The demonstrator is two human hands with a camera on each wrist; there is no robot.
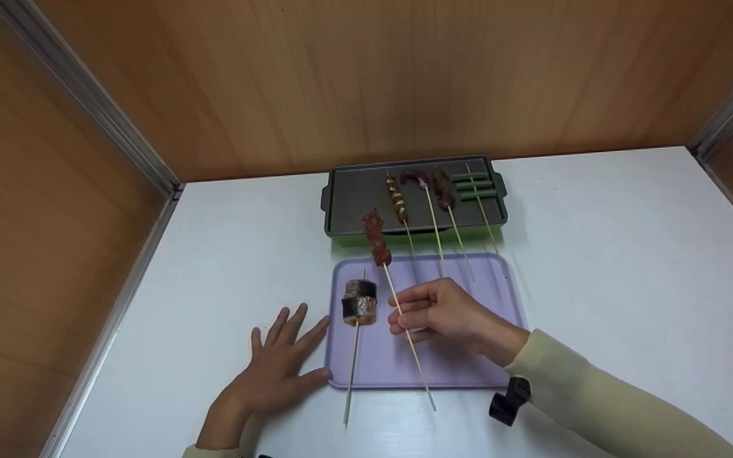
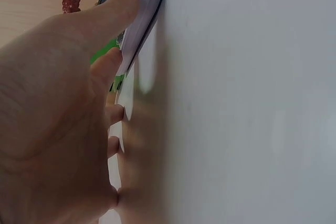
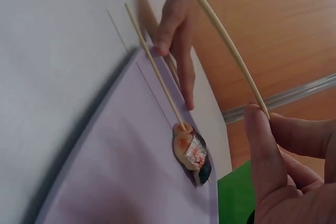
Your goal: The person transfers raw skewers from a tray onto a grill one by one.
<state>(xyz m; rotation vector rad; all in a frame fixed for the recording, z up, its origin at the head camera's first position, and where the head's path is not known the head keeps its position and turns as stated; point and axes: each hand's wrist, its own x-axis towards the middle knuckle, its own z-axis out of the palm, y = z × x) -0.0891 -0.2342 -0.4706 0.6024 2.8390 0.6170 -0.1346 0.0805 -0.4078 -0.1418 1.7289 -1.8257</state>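
Observation:
My right hand (image 1: 439, 315) pinches the wooden stick of a red meat skewer (image 1: 376, 238) between thumb and fingertips, raised over the purple tray (image 1: 468, 372). The meat end points away toward the grill, and the stick's bare end slants down to the tray's near edge. Fingers spread, my left hand (image 1: 280, 366) rests at the tray's left side, with thumb and index fingertip at its rim. On the tray's left part lies a skewer of thick pieces with dark, silvery skin (image 1: 360, 302), its stick reaching past the near edge.
Behind the tray stands a dark grill plate (image 1: 357, 197) on a green base. Several skewers lie on it: a mixed one (image 1: 396, 198), a purple curled one (image 1: 414, 179), a brown one (image 1: 443, 189) and one with green pieces (image 1: 474, 186). Wooden panels (image 1: 404, 76) enclose the white table (image 1: 608, 254).

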